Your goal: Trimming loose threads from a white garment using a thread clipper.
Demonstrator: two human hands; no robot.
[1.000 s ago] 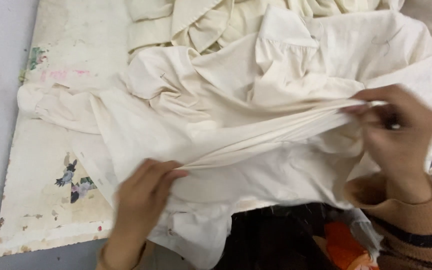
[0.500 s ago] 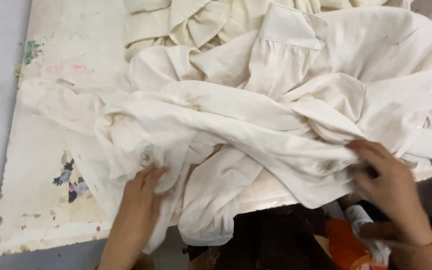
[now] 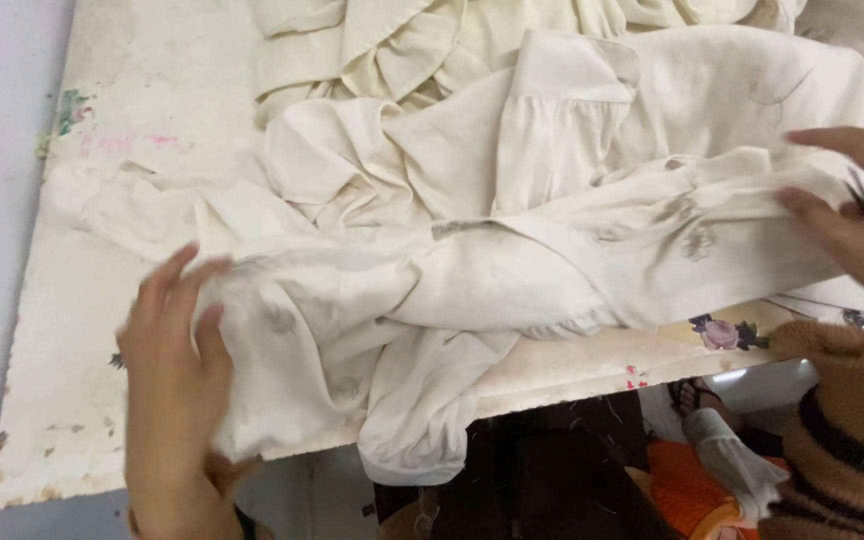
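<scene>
A cream-coloured garment (image 3: pixel 512 270) with faint embroidered flowers lies crumpled across a worn, paint-stained table (image 3: pixel 132 120). My left hand (image 3: pixel 174 370) grips the garment's lower left part near the table's front edge, fingers spread and curled into the cloth. My right hand (image 3: pixel 852 215) pinches the garment's right end at the far right, with a dark thin object between the fingers that I cannot make out. The cloth is stretched loosely between both hands. A fold of it hangs over the table's front edge.
More cream fabric (image 3: pixel 422 40) is piled at the back of the table. Small flower patterns (image 3: pixel 720 332) show on the table surface near the right front. Below the edge are orange cloth (image 3: pixel 682 480) and dark shadow. My right sleeve (image 3: pixel 852 440) is brown with dark stripes.
Both hands have shifted along the garment. My right hand rose from the front edge to the far right. The left hand moved left and took a new hold, spreading the cloth wider.
</scene>
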